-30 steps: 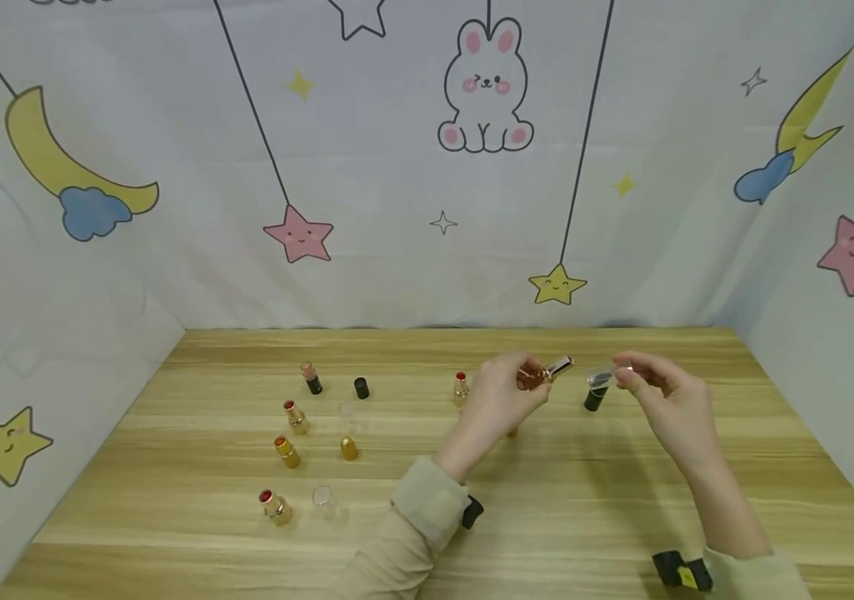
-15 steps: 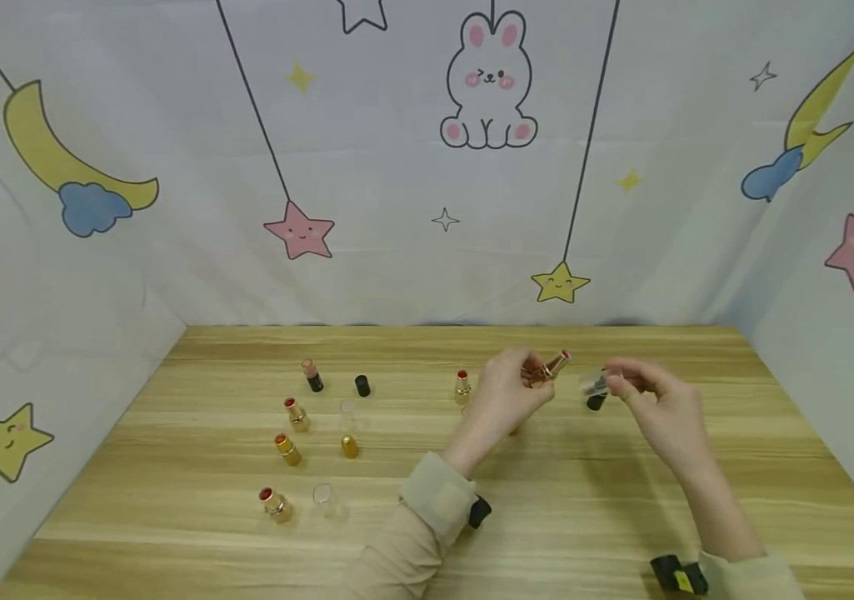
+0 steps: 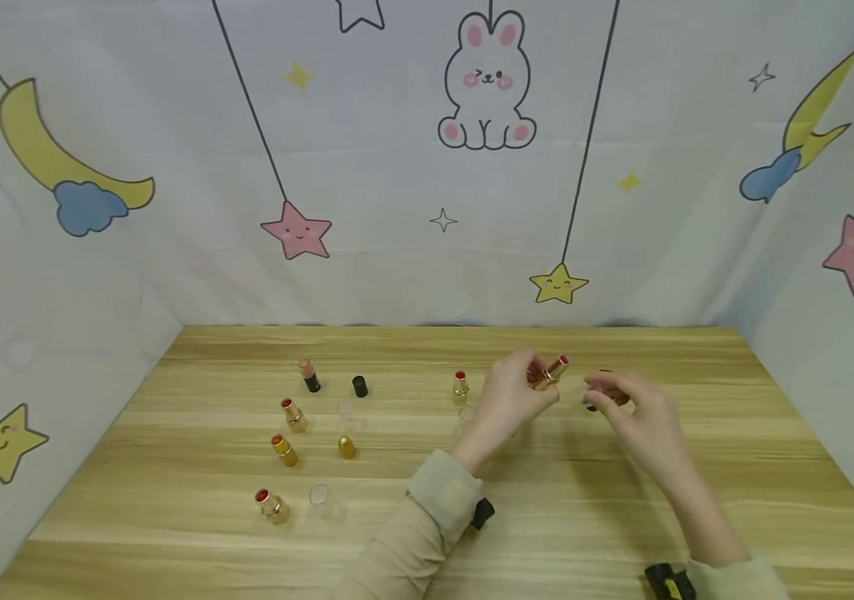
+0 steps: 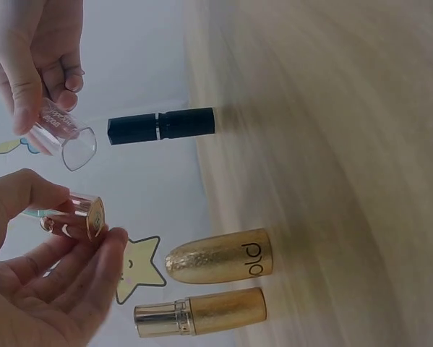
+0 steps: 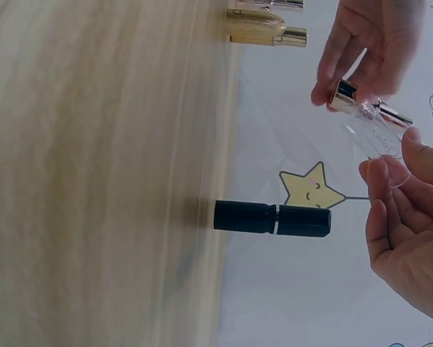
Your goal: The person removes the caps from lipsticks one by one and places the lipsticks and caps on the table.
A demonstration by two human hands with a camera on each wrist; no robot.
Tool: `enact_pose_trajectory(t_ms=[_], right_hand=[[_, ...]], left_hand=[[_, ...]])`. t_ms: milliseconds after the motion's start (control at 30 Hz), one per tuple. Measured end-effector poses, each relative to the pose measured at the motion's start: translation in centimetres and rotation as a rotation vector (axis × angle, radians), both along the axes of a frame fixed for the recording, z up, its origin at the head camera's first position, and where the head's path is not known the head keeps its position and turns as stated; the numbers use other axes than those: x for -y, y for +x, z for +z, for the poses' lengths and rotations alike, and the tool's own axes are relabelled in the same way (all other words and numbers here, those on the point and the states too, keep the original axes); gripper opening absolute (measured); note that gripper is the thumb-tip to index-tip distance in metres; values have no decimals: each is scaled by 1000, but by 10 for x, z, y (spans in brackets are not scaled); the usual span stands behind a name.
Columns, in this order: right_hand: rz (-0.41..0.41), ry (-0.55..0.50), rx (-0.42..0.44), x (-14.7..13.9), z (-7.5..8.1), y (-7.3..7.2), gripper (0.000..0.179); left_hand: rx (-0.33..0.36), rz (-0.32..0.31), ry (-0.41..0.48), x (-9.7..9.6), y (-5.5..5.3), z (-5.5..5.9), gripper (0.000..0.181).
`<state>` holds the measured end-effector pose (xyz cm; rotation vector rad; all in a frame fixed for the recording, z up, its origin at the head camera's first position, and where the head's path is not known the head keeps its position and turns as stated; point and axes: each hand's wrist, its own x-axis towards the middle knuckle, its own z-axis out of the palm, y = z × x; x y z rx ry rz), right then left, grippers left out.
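Note:
My left hand (image 3: 505, 396) pinches an uncapped gold lipstick (image 3: 552, 371) with a red tip, tilted up to the right above the table. Opposite it, my right hand (image 3: 640, 417) holds a clear, printed lipstick cap (image 4: 71, 142) between thumb and fingers. In the right wrist view the cap overlaps the lipstick. A black lipstick tube (image 5: 245, 217) stands closed on the table; the right hand hides most of it in the head view. The left wrist view also has a gold cap (image 4: 220, 256) and a gold lipstick tube (image 4: 227, 312) upright side by side.
On the wooden table (image 3: 172, 467), several open lipsticks stand at left, including a pinkish one (image 3: 310, 375) and a red one (image 3: 272, 506). Among them are a black cap (image 3: 360, 386), a gold cap (image 3: 347, 447) and clear caps. Another red lipstick (image 3: 460, 387) stands beside the left hand.
My right hand has moved left and slightly down with the clear cap, closer to the lipstick, and covers more of the black tube. The left hand has shifted slightly right.

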<state>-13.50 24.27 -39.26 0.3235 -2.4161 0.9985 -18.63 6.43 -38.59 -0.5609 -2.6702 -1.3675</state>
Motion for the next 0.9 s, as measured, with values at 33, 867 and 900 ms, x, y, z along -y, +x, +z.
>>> enact_pose_trajectory(t_ms=[33,867,900], right_hand=[[0,8,4,0,-1,0,20],[107,244,60,10,-9,-5,19],[113,243,63,10,-9,-5,19]], left_hand=[[-5,-4,-13,0,0,0,15],[-108,-69,-278,-12,-5,-13,10],[-109,-70,-291,-13,-4,-13,11]])
